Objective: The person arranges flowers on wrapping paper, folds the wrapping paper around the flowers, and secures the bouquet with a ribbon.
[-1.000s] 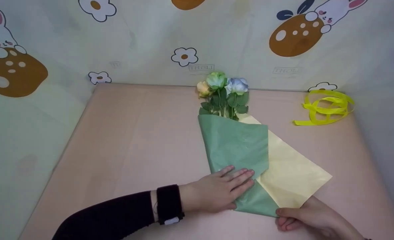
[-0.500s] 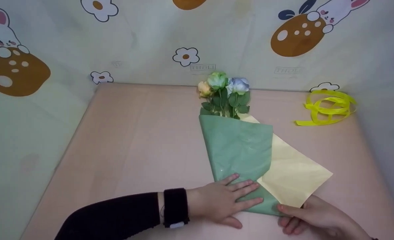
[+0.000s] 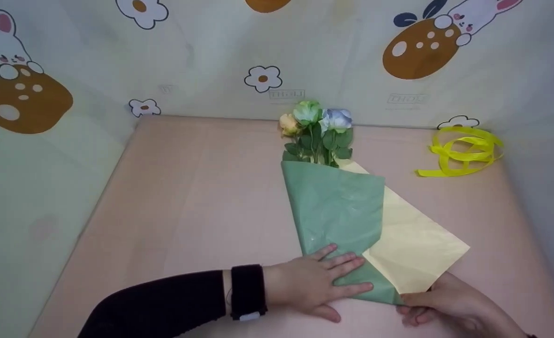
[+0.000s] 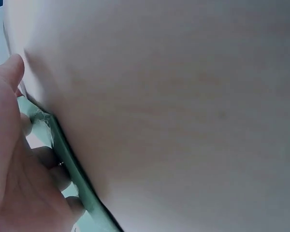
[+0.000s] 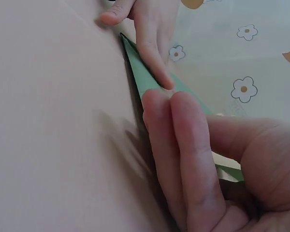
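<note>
Three artificial flowers, a green one (image 3: 307, 112), a blue one (image 3: 337, 120) and an orange one (image 3: 289, 125), stick out above green wrapping paper (image 3: 337, 202) folded over their stems. The paper's cream side (image 3: 417, 239) shows at the right. My left hand (image 3: 312, 284) lies flat with spread fingers on the lower part of the green fold; in the left wrist view its fingers cross the paper's edge (image 4: 77, 174). My right hand (image 3: 450, 298) pinches the bottom right corner between thumb and fingers. Its curled fingers (image 5: 191, 145) hide that corner in the right wrist view.
A loosely coiled yellow ribbon (image 3: 466, 150) lies at the back right of the pink tabletop (image 3: 201, 197). Behind the table hangs a pale cloth (image 3: 201, 56) printed with flowers and rabbits. A black strap (image 3: 248, 291) circles the left wrist.
My left hand has slid slightly down and right, its fingers spreading wider. The green fold's edge has shifted a little right. My right hand, still pinching the corner, has moved slightly right.
</note>
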A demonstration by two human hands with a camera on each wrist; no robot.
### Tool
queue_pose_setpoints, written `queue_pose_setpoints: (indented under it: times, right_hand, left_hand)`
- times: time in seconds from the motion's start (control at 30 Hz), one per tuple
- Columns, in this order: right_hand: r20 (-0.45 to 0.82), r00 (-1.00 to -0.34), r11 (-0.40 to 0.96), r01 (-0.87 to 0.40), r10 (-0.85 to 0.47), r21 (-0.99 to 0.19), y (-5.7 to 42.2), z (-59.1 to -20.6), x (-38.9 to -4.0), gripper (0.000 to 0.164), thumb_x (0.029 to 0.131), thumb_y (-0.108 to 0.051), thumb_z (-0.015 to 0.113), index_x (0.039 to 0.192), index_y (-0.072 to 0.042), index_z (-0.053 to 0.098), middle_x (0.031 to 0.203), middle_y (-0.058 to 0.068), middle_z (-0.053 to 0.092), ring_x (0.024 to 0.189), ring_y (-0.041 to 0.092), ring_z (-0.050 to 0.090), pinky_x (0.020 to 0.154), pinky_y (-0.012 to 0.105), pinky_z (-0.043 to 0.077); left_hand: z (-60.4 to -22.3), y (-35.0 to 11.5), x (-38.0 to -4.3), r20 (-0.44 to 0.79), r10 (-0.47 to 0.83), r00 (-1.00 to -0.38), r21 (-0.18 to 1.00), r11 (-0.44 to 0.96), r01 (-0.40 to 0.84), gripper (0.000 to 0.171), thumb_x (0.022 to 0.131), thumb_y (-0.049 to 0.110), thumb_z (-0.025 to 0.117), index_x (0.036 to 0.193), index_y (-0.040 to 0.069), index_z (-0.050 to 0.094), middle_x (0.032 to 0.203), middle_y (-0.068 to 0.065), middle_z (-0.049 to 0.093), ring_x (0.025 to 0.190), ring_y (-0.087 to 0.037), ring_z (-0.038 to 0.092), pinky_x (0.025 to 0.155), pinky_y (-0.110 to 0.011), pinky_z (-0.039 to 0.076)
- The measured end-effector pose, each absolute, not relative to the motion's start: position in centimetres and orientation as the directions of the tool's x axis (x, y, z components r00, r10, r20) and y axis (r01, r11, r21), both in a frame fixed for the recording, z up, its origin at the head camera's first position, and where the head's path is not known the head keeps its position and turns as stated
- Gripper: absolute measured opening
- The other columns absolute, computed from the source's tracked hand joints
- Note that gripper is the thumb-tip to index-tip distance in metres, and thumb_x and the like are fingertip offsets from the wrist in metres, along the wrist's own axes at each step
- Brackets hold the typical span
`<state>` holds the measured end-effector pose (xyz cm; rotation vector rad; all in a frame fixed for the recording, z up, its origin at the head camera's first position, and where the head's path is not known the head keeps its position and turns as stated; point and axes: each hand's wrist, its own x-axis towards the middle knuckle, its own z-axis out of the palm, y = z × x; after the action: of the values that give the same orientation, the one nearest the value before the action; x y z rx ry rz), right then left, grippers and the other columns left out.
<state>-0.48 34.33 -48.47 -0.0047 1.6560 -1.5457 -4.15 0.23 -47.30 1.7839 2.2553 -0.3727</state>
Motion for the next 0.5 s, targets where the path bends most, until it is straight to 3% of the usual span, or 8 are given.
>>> queue_pose_setpoints:
  times: [0.17,0.33,0.5]
  right_hand:
    - [-0.567,-0.620,0.234,0.537,-0.542,-0.811,35.2,-48.5,-1.0,0.017,0.105,-0.006,0.071,0.115,0.007,0.067,0.096,0.022,0.078,0.085,0.029,0.080,0.076,0.037,0.067]
    - [-0.600,-0.620,0.237,0.569,-0.506,-0.788,34.8,-48.3,-1.0,0.026,0.113,-0.022,0.063,0.119,0.003,0.067,0.098,0.021,0.079,0.086,0.028,0.081,0.078,0.038,0.067]
    - [-0.567,-0.669,0.242,0.521,-0.481,-0.819,33.0,-48.3,-0.3,0.023,0.108,-0.018,0.072,0.116,0.003,0.067,0.097,0.017,0.077,0.086,0.031,0.079,0.080,0.043,0.067]
  left_hand:
    - [-47.5,0.3,-4.1,-0.336,0.916,-0.221,-0.062,0.213,0.975,0.083,0.112,0.071,0.021,0.175,0.027,-0.010,0.183,-0.012,-0.009,0.169,-0.024,-0.005,0.135,-0.050,0.008]
    - [-47.6,0.2,-4.0,-0.331,0.914,-0.234,-0.111,0.208,0.972,0.082,0.112,0.072,0.018,0.177,0.026,-0.003,0.184,-0.007,-0.008,0.169,-0.023,-0.006,0.135,-0.049,0.007]
    - [-47.6,0.0,-4.0,-0.334,0.913,-0.236,-0.108,0.211,0.971,0.077,0.112,0.070,0.018,0.176,0.033,-0.003,0.184,-0.009,-0.009,0.169,-0.024,-0.007,0.135,-0.051,0.006]
